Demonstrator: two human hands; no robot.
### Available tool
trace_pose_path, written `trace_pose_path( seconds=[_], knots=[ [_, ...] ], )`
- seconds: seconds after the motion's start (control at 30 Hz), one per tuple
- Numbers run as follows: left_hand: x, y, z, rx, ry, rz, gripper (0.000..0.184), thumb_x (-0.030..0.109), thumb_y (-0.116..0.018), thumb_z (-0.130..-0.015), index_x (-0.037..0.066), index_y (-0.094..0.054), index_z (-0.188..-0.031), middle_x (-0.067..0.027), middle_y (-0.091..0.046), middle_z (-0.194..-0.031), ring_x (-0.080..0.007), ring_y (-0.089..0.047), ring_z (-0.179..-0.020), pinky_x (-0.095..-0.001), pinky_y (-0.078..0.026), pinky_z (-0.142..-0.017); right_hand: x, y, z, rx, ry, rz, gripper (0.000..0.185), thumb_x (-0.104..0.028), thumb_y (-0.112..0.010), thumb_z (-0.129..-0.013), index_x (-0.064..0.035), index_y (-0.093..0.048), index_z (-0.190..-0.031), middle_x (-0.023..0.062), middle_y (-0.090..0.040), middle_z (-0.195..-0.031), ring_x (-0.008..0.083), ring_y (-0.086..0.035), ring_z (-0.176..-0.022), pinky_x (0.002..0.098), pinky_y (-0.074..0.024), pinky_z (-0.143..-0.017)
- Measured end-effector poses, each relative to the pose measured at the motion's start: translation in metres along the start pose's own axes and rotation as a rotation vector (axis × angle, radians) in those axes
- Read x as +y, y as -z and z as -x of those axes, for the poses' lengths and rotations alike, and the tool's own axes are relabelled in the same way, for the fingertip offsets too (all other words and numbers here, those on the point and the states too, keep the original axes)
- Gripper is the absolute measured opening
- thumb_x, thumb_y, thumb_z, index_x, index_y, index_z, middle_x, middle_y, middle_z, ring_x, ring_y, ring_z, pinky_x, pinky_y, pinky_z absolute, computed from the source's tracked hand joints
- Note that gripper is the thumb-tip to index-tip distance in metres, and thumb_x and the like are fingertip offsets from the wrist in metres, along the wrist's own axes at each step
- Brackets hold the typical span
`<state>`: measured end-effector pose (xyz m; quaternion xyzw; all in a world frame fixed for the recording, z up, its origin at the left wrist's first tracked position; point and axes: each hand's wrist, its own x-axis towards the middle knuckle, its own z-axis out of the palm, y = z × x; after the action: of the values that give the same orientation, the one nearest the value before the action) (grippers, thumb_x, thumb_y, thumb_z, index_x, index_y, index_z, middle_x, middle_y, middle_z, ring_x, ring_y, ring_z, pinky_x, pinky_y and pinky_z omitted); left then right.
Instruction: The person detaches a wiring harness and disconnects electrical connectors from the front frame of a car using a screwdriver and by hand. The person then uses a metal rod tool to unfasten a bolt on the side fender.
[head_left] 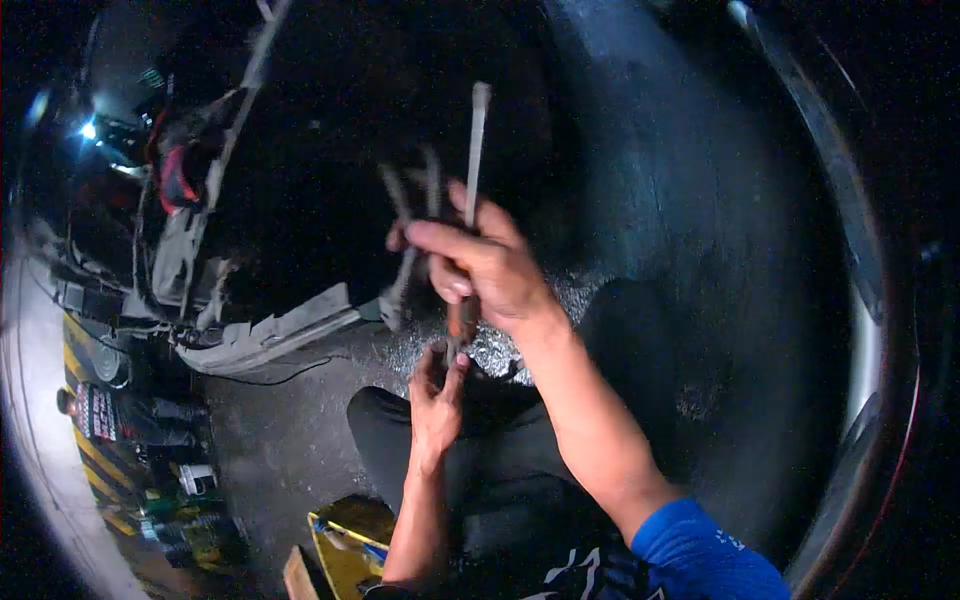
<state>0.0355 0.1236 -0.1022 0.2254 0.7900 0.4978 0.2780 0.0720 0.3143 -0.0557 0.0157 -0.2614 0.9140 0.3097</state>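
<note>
My right hand, reaching in from the lower right, is closed round a screwdriver. Its long pale shaft points up, and a reddish-orange handle shows below the fingers. A dark forked metal piece lies at the right fingertips; it is blurred, and I cannot tell whether the hand grips it or it stands behind. Below, my left hand has its thumb and fingers drawn together just under the handle's end. What they pinch, if anything, is too dark and blurred to name.
A long grey car body edge runs at the left above the floor. A yellow tray sits beside my left forearm. A person, a white bucket and yellow-black striping are farther left. A dark bluish panel rises at right.
</note>
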Motion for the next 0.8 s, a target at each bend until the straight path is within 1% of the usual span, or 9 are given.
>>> trace_pose_path(
  seconds=[0.1,0.13,0.2,0.33,0.53,0.6,0.67,0.73,0.8],
  knots=[
    [0.018,0.009,0.010,0.001,-0.011,-0.014,0.030,0.022,-0.064,-0.098,-0.003,-0.056,-0.114,-0.0055,-0.064,-0.093,-0.0111,-0.055,-0.086,-0.0264,-0.044,-0.076,-0.011,-0.002,0.000,0.023,-0.052,-0.223,0.011,-0.011,-0.067,-0.091,-0.0102,-0.058,-0.098,0.0104,-0.071,-0.092,0.0039,-0.040,-0.043,0.0199,-0.0314,-0.041],
    [0.013,0.010,0.005,0.010,-0.068,0.032,0.033,0.021,-0.064,-0.098,-0.004,-0.055,-0.116,-0.0076,-0.064,-0.099,-0.0133,-0.056,-0.089,-0.0278,-0.046,-0.079,-0.009,-0.001,-0.001,0.010,-0.056,-0.271,0.009,-0.010,-0.066,-0.091,-0.0110,-0.058,-0.096,0.0110,-0.071,-0.092,0.0037,-0.039,-0.043,0.0201,-0.0316,-0.041],
    [0.000,0.020,0.005,0.049,0.057,-0.009,0.048,0.022,-0.064,-0.097,-0.007,-0.049,-0.132,-0.0154,-0.063,-0.116,-0.0189,-0.058,-0.105,-0.0312,-0.046,-0.092,-0.005,-0.011,0.001,0.056,-0.067,-0.285,0.008,-0.010,-0.065,-0.092,-0.0134,-0.057,-0.093,0.0106,-0.070,-0.093,0.0030,-0.037,-0.043,0.0206,-0.0320,-0.042],
    [-0.071,0.039,-0.018,0.034,0.107,0.061,0.060,0.024,-0.064,-0.097,-0.009,-0.042,-0.142,-0.0227,-0.060,-0.130,-0.0268,-0.058,-0.119,-0.0354,-0.043,-0.102,0.002,-0.024,0.008,0.129,-0.037,-0.099,0.019,-0.011,-0.064,-0.093,-0.0144,-0.057,-0.111,0.0062,-0.068,-0.096,0.0035,-0.039,-0.044,0.0210,-0.0330,-0.043],
    [-0.081,0.046,-0.020,-0.045,0.048,-0.086,0.052,0.027,-0.063,-0.096,-0.007,-0.052,-0.134,-0.0258,-0.063,-0.125,-0.0322,-0.060,-0.119,-0.0376,-0.044,-0.103,0.004,-0.029,0.010,0.310,0.003,0.209,0.020,-0.014,-0.064,-0.094,-0.0120,-0.057,-0.113,0.0051,-0.068,-0.096,0.0037,-0.041,-0.045,0.0208,-0.0334,-0.043],
    [-0.111,0.041,-0.028,-0.069,0.005,-0.081,0.050,0.029,-0.062,-0.097,-0.006,-0.054,-0.131,-0.0250,-0.064,-0.121,-0.0352,-0.061,-0.116,-0.0387,-0.045,-0.101,0.004,-0.031,0.013,0.296,0.009,0.144,0.019,-0.014,-0.062,-0.095,-0.0126,-0.057,-0.114,0.0053,-0.067,-0.096,0.0037,-0.041,-0.044,0.0203,-0.0339,-0.042],
    [-0.112,0.039,-0.024,-0.121,0.018,-0.066,0.055,0.034,-0.061,-0.097,-0.005,-0.052,-0.134,-0.0268,-0.059,-0.129,-0.0376,-0.058,-0.120,-0.0406,-0.045,-0.101,0.003,-0.036,0.013,0.288,0.028,0.073,0.016,-0.014,-0.059,-0.097,-0.0148,-0.056,-0.113,0.0065,-0.066,-0.096,0.0040,-0.042,-0.044,0.0201,-0.0355,-0.042],
    [-0.093,0.047,-0.012,-0.113,-0.073,-0.259,0.059,0.037,-0.061,-0.096,-0.003,-0.049,-0.137,-0.0291,-0.050,-0.139,-0.0411,-0.053,-0.125,-0.0432,-0.043,-0.105,0.005,-0.041,0.014,0.283,0.047,-0.045,0.014,-0.014,-0.058,-0.098,-0.0154,-0.056,-0.112,0.0078,-0.065,-0.099,0.0036,-0.041,-0.044,0.0201,-0.0362,-0.042],
    [-0.064,0.064,-0.001,-0.213,-0.063,-0.368,0.059,0.040,-0.061,-0.096,-0.003,-0.052,-0.135,-0.0310,-0.053,-0.135,-0.0432,-0.051,-0.127,-0.0447,-0.041,-0.106,0.008,-0.056,0.014,0.349,0.041,-0.077,0.009,-0.016,-0.056,-0.099,-0.0168,-0.055,-0.108,0.0078,-0.063,-0.099,0.0027,-0.039,-0.045,0.0192,-0.0367,-0.042]
  ],
)
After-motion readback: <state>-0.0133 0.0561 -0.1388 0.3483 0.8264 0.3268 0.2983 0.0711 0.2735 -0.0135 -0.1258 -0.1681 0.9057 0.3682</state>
